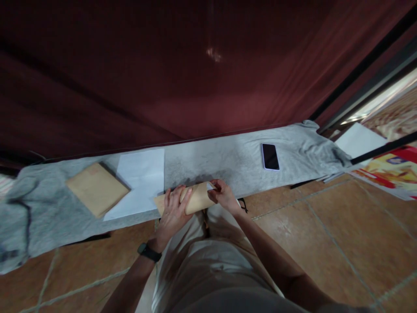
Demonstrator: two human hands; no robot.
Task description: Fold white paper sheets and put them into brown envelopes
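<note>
The tan envelope point(201, 198) is located between both hands at the near edge of the cloth-covered tabletop point(211, 156). The left hand point(175, 211) lies across the envelope's left portion, fingers extended and thumb spread; whether it grips from beneath cannot be told. The right hand point(224, 195) has its fingers curled and gripping the envelope's right end, where white paper point(210, 186) shows at the opening. Left of the hands, a stack of tan envelopes point(97, 189) overlaps a white sheet point(145, 178). A phone point(270, 157) lies farther right, apart from both hands.
</note>
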